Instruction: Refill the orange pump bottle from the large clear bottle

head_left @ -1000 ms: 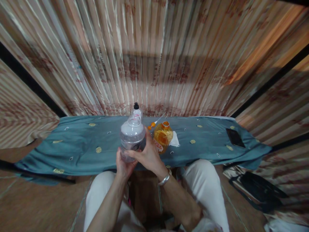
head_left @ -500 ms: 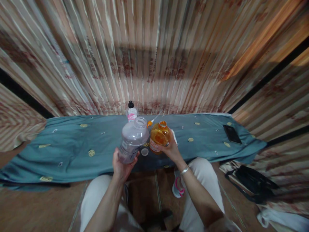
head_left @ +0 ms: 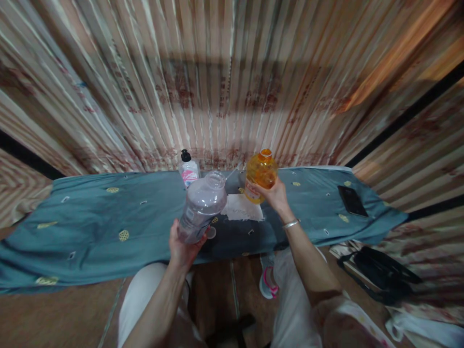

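Observation:
My left hand (head_left: pixel 184 250) is wrapped round the lower part of a large clear plastic bottle (head_left: pixel 205 205), which has an uncapped mouth and leans to the right. An amber bottle (head_left: pixel 261 175) with a pale label, also uncapped, is in my right hand (head_left: pixel 273 194), up and to the right of the clear one, and the two are apart. Below the amber bottle lies a torn piece of white paper (head_left: pixel 244 209). A small round lid (head_left: pixel 210 233) rests beside my left fingers. Behind the clear bottle, a thin white stick (head_left: pixel 232 172) is partly hidden.
A clear bottle with a black cap and pink label (head_left: pixel 189 173) stands at the back of the table covered in teal cloth (head_left: pixel 90 208). A black phone (head_left: pixel 352 200) lies at the right. On the floor sits a dark bag (head_left: pixel 380 273). A pleated curtain (head_left: pixel 217 96) hangs behind.
My right hand has lifted the amber bottle up and to the right, away from the clear bottle, uncovering the white paper. My left hand still holds its bottle in nearly the same place.

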Demonstrator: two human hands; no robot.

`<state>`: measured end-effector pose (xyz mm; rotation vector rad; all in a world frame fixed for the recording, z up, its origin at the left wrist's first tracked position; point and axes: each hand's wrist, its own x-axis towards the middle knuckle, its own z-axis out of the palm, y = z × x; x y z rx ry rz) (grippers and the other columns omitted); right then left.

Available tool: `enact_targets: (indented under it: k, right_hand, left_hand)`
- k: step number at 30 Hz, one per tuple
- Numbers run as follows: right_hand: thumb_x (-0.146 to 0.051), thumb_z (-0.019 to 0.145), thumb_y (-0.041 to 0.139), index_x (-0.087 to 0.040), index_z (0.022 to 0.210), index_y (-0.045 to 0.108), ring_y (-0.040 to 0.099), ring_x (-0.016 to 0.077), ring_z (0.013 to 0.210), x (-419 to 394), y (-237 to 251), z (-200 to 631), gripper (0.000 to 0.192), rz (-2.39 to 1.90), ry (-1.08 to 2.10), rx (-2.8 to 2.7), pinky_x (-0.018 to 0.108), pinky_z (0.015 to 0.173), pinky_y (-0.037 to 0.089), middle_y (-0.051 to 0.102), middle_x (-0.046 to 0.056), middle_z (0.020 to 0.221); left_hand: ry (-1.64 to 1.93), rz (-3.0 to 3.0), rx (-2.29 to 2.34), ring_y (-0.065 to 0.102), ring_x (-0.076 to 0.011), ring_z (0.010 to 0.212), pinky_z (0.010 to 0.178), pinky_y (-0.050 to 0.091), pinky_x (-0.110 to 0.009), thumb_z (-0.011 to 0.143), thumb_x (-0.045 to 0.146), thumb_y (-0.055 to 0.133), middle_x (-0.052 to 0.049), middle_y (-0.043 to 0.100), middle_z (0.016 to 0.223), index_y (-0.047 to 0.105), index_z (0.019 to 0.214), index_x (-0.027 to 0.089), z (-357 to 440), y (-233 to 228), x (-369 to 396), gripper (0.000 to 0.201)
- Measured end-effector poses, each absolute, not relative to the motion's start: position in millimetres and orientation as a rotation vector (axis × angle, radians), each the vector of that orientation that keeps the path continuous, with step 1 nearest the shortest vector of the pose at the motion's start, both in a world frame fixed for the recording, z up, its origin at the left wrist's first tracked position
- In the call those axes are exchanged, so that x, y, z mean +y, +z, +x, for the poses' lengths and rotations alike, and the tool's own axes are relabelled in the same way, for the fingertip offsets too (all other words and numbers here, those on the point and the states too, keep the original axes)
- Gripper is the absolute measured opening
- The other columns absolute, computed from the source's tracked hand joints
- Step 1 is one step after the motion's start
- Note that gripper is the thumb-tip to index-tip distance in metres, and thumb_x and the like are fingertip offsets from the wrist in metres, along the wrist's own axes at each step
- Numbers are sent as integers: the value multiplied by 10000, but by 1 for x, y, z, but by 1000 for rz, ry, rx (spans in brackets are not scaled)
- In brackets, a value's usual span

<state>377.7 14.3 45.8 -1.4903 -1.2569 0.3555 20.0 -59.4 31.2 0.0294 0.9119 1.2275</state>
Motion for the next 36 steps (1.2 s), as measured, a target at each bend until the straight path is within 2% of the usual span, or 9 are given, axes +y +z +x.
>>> enact_targets:
  k: [6,12,15,20,27,32,36]
  right_hand:
    - [-732,657,1181,-277,1283,837,976,489,1279,6,22,369,846,-1573,482,-1196,653,1170,806,1010,178,1282]
    - [-864,695,1133,-286,1331,833,982,473,1265,3,17,370,910,-1519,523,-1182,665,1179,810,1008,162,1304]
    - [-871,699,1130,-267,1394,836,982,474,1281,2,17,370,966,-1502,551,-1200,643,1159,820,1006,171,1329]
    - [-785,736,1148,-260,1509,815,973,476,1339,1,15,363,992,-1457,568,-1227,653,1201,814,986,197,1435]
    - [-704,826,1141,-255,1640,746,912,470,1502,-7,14,354,1010,-1418,566,-1313,677,1343,748,918,223,1613]
    - [-677,910,1095,-281,1707,727,896,439,1524,-15,16,351,963,-1390,550,-1339,674,1378,726,894,191,1657]
    - [-643,927,1087,-291,1709,734,879,452,1557,-19,16,349,927,-1391,536,-1364,686,1398,709,876,197,1689]
  left_hand:
    - [1186,-23,922,901,-377,755,564,691,-390,1183,445,616,-145,905,1001,785,1654,196,29,33,-53,559]
    - [1166,-25,968,895,-377,720,563,698,-395,1220,408,555,-160,906,976,685,1787,132,37,47,-55,644]
    - [1166,3,962,895,-375,716,561,698,-397,1215,399,570,-155,918,1004,671,1822,153,38,51,-50,663]
    - [1174,60,1016,886,-376,694,527,678,-386,1205,399,609,-142,916,1008,700,1778,185,38,56,-30,618]
    - [1217,63,1042,863,-346,714,559,707,-394,1159,367,680,-111,911,1007,752,1727,211,32,46,-19,594]
    - [1194,17,1070,872,-330,699,585,736,-400,1170,356,671,-92,906,970,797,1606,226,32,43,-25,473]
    - [1215,19,1108,849,-305,658,579,740,-391,1180,355,638,-76,894,924,801,1551,220,35,46,-25,427]
